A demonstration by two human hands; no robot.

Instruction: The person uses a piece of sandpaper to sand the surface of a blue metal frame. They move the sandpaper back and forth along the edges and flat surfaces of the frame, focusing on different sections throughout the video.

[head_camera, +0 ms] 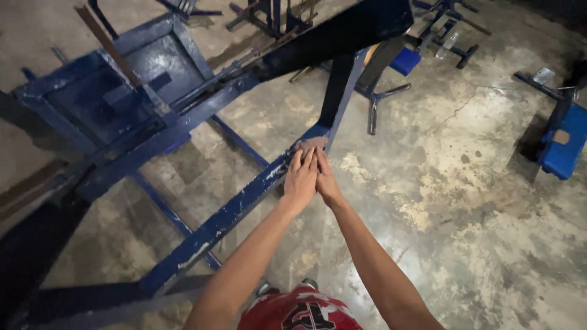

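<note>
Both hands, the left hand and right hand, are being pressed flat, fingers extended, gripping nothing, against the blue steel frame bar, whose long axis is running near-left to far-right.

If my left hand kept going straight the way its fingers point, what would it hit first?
The left hand points up-frame at a small brownish pad on the blue frame, right where the black post meets it. Its fingertips look nearly there, though depth is unclear.
</note>
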